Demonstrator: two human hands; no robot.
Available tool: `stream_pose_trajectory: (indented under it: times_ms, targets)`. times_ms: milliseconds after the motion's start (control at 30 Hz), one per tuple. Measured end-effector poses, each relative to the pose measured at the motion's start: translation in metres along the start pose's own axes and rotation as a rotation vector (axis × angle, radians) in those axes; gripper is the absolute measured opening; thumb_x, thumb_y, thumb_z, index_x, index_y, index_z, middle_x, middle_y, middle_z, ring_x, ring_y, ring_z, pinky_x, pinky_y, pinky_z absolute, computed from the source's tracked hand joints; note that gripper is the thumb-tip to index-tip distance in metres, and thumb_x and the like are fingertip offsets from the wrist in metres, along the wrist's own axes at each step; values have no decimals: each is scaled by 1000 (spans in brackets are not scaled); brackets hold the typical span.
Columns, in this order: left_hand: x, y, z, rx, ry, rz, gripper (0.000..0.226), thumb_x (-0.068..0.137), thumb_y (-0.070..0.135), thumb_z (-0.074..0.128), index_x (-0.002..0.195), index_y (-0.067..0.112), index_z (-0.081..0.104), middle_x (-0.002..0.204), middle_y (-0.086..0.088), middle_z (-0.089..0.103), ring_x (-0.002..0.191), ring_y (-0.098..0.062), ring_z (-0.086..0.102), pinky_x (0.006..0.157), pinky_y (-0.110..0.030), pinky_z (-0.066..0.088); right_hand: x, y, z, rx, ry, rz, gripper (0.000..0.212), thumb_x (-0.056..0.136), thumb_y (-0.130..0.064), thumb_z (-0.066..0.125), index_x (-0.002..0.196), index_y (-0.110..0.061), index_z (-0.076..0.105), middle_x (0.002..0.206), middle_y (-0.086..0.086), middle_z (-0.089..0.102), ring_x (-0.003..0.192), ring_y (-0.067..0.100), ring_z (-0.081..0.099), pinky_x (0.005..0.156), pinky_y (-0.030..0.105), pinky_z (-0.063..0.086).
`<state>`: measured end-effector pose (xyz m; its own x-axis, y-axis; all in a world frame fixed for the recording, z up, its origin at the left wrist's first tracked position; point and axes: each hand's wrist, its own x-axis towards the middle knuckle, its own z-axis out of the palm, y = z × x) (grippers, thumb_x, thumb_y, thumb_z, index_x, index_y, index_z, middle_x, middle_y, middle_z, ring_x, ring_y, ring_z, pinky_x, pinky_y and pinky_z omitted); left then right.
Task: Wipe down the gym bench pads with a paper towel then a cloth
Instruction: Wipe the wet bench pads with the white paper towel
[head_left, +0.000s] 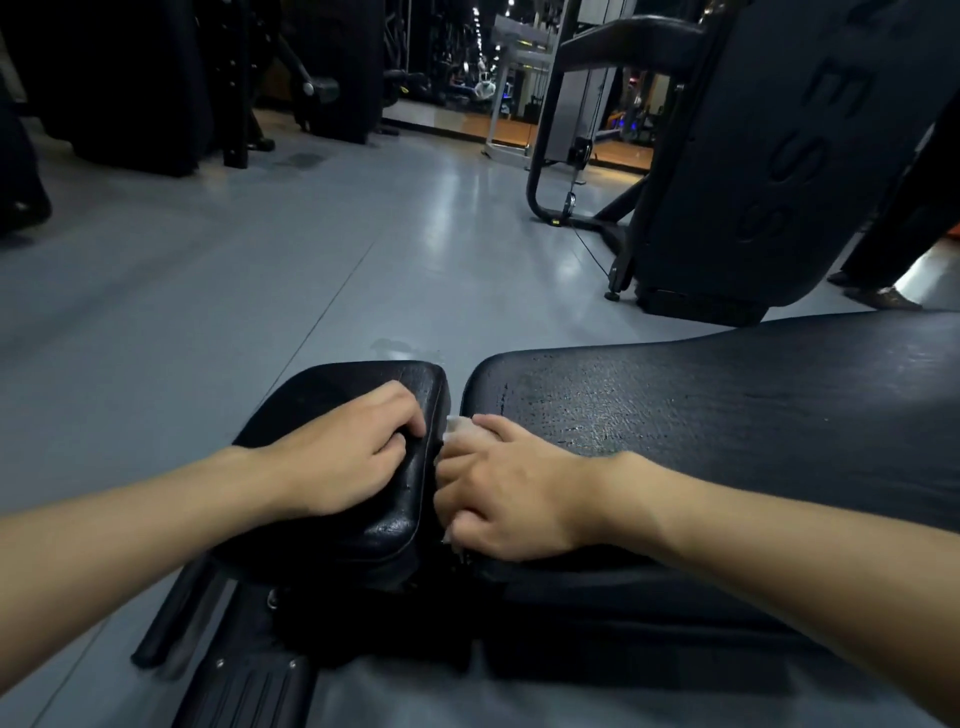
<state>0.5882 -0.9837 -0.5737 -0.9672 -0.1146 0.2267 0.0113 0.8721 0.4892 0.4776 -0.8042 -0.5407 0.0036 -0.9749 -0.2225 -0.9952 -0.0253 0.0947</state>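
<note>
Embossed "ESS" reads down black machine shroud (727, 156)

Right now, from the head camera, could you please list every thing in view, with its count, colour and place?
seat pad: one, black, lower centre, under the left hand.
back pad: one, black, right of the seat pad, across a narrow gap.
paper towel: one, white, at the gap, under the right hand.
bench frame: one, black, below the pads.
floor: one, grey, glossy, all around.
cable machine: one, grey, far right.
left hand: one, rests on the seat pad, fingers curled.
right hand: one, holds the paper towel.
</note>
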Motion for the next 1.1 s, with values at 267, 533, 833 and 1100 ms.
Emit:
stream_pose_trajectory:
  times_ms: [267, 533, 833, 1100]
  targets:
    - [8, 35, 14, 66, -44, 108, 49, 92, -3, 40, 131, 22, 55, 138, 11, 49, 129, -1, 40, 110, -21, 29, -61, 2, 25, -199, 137, -274, 31, 87, -33, 42, 106, -24, 65, 145, -5, 48, 150, 21, 18, 118, 53, 20]
    - [32, 50, 28, 27, 65, 122, 33, 82, 10, 34, 99, 19, 62, 104, 11, 55, 102, -6, 50, 95, -24, 40, -144, 36, 34, -249, 210, -147, 48, 96, -32, 39, 143, -36, 47, 163, -7, 24, 152, 20, 17, 119, 45, 16]
    - [36, 49, 19, -30, 166, 22, 34, 85, -7, 43, 92, 17, 66, 91, 13, 56, 89, 3, 51, 77, -6, 35, -121, 37, -3, 612, 661, 362, 54, 91, -9, 38, 139, -24, 56, 135, -13, 60, 122, -5, 53, 102, 8, 33]
    - [0, -16, -19, 119, 234, -190, 43, 76, -9, 40, 101, 13, 66, 103, -2, 64, 99, -21, 59, 92, -33, 46, 7, -5, -41, 535, 706, 277, 46, 99, -21, 43, 145, -16, 44, 132, 5, 62, 118, 21, 54, 96, 31, 40]
